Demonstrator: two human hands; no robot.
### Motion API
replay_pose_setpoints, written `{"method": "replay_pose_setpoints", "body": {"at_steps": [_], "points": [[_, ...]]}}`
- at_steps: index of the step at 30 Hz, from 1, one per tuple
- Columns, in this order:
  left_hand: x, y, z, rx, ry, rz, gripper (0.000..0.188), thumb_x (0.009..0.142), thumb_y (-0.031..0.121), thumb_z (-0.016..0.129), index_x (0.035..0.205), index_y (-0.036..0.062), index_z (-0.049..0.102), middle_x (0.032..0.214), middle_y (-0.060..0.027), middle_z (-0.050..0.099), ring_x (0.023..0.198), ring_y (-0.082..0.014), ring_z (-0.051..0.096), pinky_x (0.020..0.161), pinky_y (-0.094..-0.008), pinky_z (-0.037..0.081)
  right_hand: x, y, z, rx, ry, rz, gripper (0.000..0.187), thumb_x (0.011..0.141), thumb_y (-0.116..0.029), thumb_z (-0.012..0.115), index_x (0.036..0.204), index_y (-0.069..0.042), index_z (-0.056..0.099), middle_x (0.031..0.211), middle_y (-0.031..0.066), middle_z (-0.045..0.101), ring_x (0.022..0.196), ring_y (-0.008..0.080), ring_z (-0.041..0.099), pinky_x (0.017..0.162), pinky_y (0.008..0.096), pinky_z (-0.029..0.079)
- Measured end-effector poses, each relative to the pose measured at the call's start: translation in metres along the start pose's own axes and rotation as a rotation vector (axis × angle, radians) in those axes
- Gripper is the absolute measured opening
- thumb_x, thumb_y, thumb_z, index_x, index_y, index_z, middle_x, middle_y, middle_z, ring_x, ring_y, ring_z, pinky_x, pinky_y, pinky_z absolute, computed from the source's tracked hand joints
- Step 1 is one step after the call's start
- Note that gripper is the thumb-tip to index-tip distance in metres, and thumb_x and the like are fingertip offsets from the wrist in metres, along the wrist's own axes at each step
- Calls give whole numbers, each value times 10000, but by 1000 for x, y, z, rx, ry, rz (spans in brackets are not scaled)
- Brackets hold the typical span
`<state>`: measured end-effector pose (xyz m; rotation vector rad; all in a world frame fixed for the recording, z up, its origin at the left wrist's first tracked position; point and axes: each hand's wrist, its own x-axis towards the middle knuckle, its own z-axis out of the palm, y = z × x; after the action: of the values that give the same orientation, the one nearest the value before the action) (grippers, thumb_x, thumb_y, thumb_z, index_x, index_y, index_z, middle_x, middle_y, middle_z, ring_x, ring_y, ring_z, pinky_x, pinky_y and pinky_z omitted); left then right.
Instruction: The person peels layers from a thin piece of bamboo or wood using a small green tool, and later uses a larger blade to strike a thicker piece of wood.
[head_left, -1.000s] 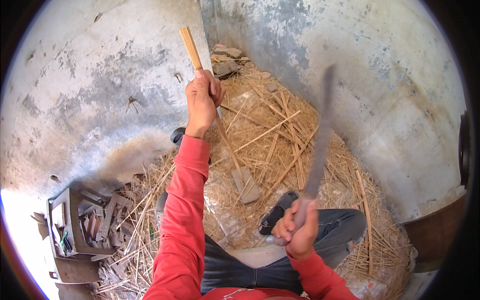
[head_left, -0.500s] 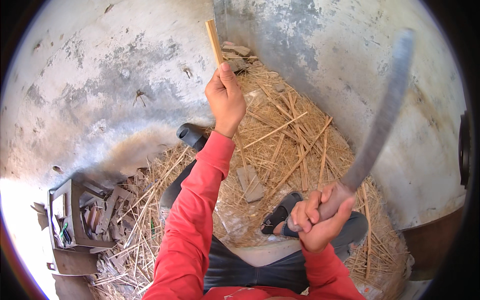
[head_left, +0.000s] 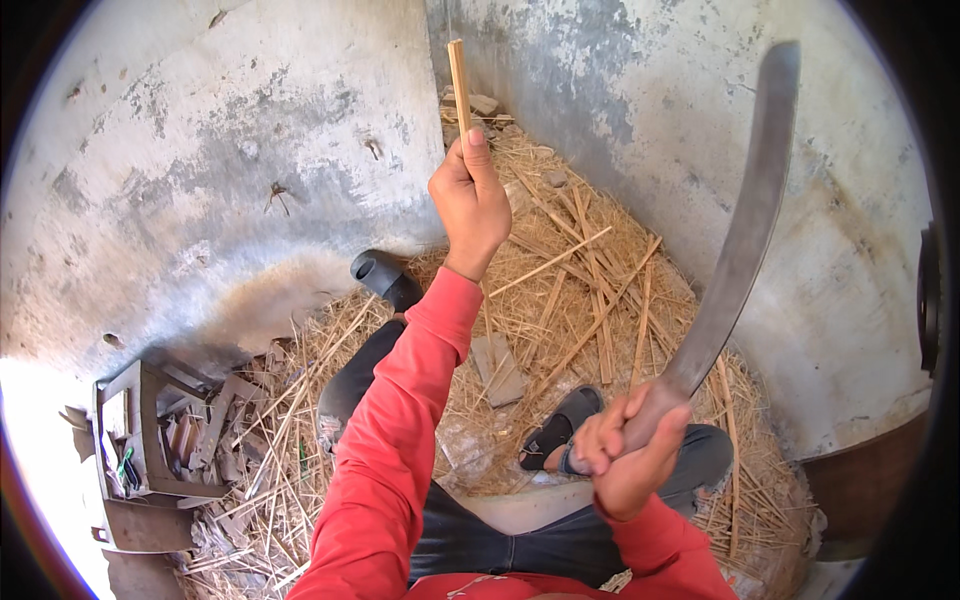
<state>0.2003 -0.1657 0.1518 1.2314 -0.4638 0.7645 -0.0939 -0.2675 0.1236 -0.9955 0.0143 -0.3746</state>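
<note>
My left hand (head_left: 470, 200) is closed round a split bamboo strip (head_left: 459, 85), raised upright before me with the thumb pressed along it. The strip's top end stands clear above my fist. In my right hand (head_left: 630, 445) is the handle of a machete (head_left: 735, 240). Its long, curved grey blade points up and away to the right, apart from the strip. My fingers wrap the handle and hide part of it.
Bamboo strips (head_left: 603, 330) and shavings cover the floor between two worn walls. A flat block (head_left: 499, 370) lies amid them, near my sandalled foot (head_left: 562, 428). A wooden frame with scrap pieces (head_left: 150, 430) stands at the left. Dark wood (head_left: 870, 480) is at the lower right.
My left hand has shifted a little to the right with the strip, which is now more upright. The machete blade has swung slightly left, and my right hand is a bit lower.
</note>
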Motion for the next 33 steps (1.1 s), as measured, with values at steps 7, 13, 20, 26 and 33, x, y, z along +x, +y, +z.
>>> {"method": "replay_pose_setpoints", "body": {"at_steps": [7,13,20,26,33], "points": [[-1,5,-7,22,40,52,478,1130,366,466,731,110,410,623,74,342,506,-15,263,444,-248,202,-59,60,-58,-234,143,1059,494,1072,-538,507,893,-79,477,641,21,451,443,116,448,412,299,392],[9,8,-26,-160,-26,-80,508,1131,403,447,714,122,376,612,61,312,503,-36,226,447,-257,204,-19,8,-28,-41,102,363,454,1089,-525,462,965,-89,469,649,21,445,449,108,428,413,303,390],[3,2,-8,-83,-105,-44,527,1128,440,433,709,125,373,606,53,309,497,-49,214,448,-257,203,-57,60,-15,-218,-66,418,413,1087,-504,480,995,-102,467,662,33,449,468,113,431,431,304,405],[13,4,-38,-343,-247,-177,552,1121,497,393,710,130,363,589,54,287,495,-63,236,453,-255,210,-62,60,-59,-163,230,832,444,1081,-515,494,923,-100,478,649,10,447,459,117,433,425,284,413],[21,10,-36,-341,-364,-251,613,1110,577,328,678,143,324,568,51,244,480,-77,201,461,-270,191,4,-2,-1,162,118,-31,432,1087,-510,458,960,-97,464,627,18,435,427,114,412,416,302,401]]}}
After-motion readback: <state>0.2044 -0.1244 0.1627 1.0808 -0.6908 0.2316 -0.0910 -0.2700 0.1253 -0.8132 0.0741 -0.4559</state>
